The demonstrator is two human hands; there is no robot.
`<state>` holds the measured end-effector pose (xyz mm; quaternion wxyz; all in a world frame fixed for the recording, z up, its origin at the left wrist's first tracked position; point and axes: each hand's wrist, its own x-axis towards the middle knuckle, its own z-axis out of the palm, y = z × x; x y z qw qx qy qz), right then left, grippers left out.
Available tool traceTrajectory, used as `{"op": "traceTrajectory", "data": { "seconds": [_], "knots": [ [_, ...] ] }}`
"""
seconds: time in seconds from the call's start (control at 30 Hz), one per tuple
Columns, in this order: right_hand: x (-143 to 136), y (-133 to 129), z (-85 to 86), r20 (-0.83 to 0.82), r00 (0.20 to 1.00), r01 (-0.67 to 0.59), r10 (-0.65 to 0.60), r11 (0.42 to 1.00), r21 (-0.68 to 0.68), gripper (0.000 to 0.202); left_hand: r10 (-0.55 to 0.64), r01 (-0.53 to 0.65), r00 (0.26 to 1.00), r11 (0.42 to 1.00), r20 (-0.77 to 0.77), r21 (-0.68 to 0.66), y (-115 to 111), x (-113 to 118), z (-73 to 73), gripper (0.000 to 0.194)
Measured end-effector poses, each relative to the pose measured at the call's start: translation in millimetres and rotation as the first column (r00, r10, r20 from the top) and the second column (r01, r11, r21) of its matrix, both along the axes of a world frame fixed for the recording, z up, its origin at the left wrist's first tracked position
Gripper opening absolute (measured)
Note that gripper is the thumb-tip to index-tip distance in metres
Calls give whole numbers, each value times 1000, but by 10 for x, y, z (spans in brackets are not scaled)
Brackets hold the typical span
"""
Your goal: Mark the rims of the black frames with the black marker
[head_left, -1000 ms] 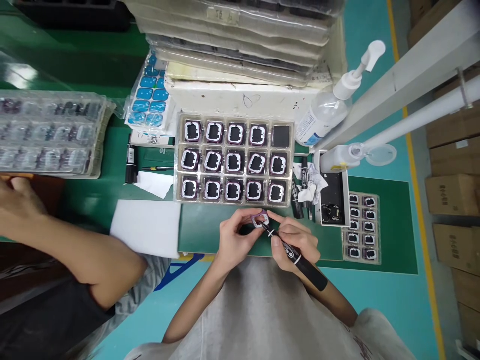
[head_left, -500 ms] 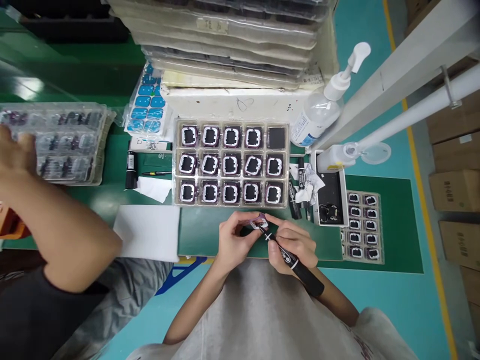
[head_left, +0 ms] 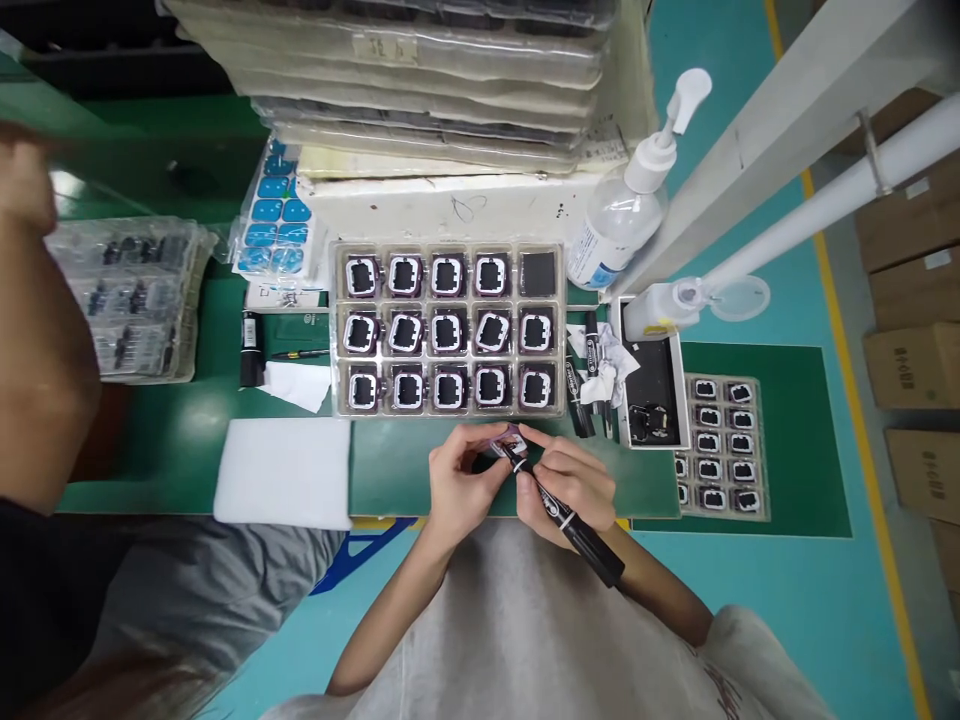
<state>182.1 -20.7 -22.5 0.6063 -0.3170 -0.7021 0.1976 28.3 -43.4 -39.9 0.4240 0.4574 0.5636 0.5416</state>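
My left hand (head_left: 463, 482) pinches a small purple-and-white part (head_left: 510, 440) between thumb and fingers, below the near edge of a clear tray. In my right hand (head_left: 568, 485) is a black marker (head_left: 589, 548), its tip against the inside of the part. My right index finger reaches to the part's upper edge. The clear tray (head_left: 335, 330) holds rows of black parts with white rims, and its top right compartment has only a dark pad (head_left: 538, 273).
At the left, a co-worker's arm (head_left: 45, 350) reaches over stacked trays (head_left: 142, 300). A white foam sheet (head_left: 283, 470) lies left of my hands. Right are markers, crumpled paper (head_left: 611, 365), a pump bottle (head_left: 619, 220), a white box (head_left: 684, 400) and another tray (head_left: 761, 450).
The co-worker's arm has moved up and away from the stacked trays' front. The view has shifted slightly; my hands keep the same grip on the part and marker.
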Motion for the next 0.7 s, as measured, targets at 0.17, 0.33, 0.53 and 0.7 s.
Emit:
{"op": "traceTrajectory", "data": {
  "seconds": [0.17, 0.33, 0.53, 0.7],
  "knots": [
    [-17, 1, 22, -2, 999, 52, -52, 998, -43, 24, 5, -6, 999, 1000, -40, -10, 0, 34, 35, 32],
    [-8, -12, 4, -3, 998, 59, -59, 994, -88, 26, -31, 29, 997, 999, -65, -37, -11, 35, 50, 37],
    [-13, 10, 27, 25, 998, 58, -56, 994, -91, 28, -30, 26, 995, 999, -92, -47, -6, 26, 48, 33],
    [-14, 10, 43, 29, 998, 66, -63, 992, -106, 28, -31, 26, 991, 999, -131, -36, 0, 29, 45, 30]
  ]
}}
